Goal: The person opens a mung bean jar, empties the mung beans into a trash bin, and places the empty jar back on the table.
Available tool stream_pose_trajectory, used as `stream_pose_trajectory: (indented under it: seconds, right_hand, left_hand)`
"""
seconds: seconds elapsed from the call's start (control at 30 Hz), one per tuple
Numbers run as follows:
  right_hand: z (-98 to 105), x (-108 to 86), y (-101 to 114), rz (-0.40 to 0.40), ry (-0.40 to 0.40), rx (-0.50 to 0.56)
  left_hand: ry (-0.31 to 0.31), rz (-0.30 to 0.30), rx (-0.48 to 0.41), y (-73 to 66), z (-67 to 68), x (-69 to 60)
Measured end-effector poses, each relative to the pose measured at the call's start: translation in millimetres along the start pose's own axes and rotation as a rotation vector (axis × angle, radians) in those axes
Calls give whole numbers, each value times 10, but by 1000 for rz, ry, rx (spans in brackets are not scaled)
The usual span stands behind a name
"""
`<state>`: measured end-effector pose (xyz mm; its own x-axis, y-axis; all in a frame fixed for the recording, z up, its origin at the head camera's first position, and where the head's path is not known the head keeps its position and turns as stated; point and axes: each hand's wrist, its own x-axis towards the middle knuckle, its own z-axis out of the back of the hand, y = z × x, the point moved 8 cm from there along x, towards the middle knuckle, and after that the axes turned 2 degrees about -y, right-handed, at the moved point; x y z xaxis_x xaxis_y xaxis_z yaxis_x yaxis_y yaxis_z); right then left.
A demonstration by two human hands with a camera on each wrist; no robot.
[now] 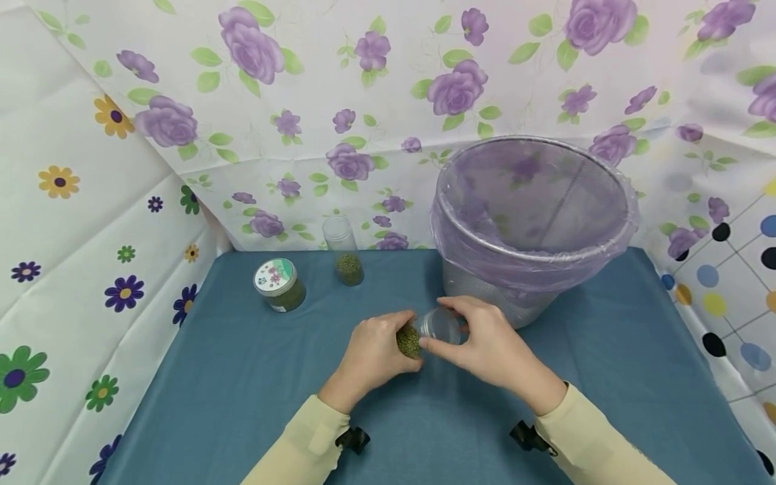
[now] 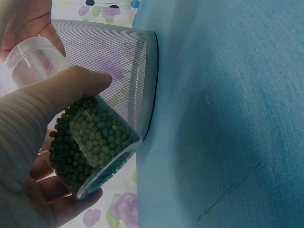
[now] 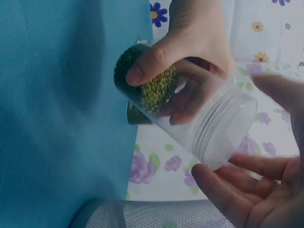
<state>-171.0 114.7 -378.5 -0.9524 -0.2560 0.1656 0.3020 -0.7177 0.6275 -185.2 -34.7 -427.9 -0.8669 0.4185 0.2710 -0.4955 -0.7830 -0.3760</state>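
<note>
In the head view my left hand (image 1: 377, 347) grips a clear plastic jar (image 1: 441, 326), partly filled with green beans (image 1: 409, 341). The left wrist view shows its thumb across the jar and the beans (image 2: 95, 137) gathered at the base. The jar tilts, with its ridged neck (image 3: 209, 128) towards my right hand (image 1: 485, 340). In the right wrist view, that hand's fingers (image 3: 209, 183) reach the underside of the neck end, while its blurred thumb stands slightly apart above. I cannot tell if a clear lid covers the mouth.
A mesh bin (image 1: 485, 286) with a purple liner stands at the back right. Behind my left hand are a tall clear jar (image 1: 343, 249) with some beans and a short jar (image 1: 279, 284) with a printed lid. Patterned cloth surrounds the blue tabletop (image 1: 242, 397).
</note>
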Motion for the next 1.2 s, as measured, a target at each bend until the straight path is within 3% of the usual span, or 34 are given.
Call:
stream_pose_trajectory:
  seconds: [0.1, 0.2, 0.33, 0.6, 0.8, 0.9, 1.0, 1.1, 1.2]
  right_hand:
    - [9, 5, -40, -79, -12, 19]
    - [12, 7, -53, -98, -16, 20]
    - [18, 5, -29, -52, -19, 10]
    - [-9, -21, 87, 114, 20, 21]
    - [-1, -23, 117, 132, 4, 26]
    - [19, -10, 87, 73, -27, 35]
    - [38, 7, 9, -44, -47, 39]
    - [17, 10, -67, -148, -21, 47]
    - [-31, 4, -95, -178, 27, 60]
  left_hand:
    - [-1, 4, 6, 6, 7, -4]
    - [5, 3, 18, 10, 0, -9]
    - [0, -6, 26, 6, -3, -5]
    - [10, 9, 19, 28, -9, -17]
    - [10, 18, 11, 46, -7, -23]
    - [11, 20, 4, 46, -3, -28]
    - [7, 25, -3, 47, 6, -32]
    - [2, 26, -4, 48, 17, -36]
    - [-1, 24, 0, 51, 24, -38]
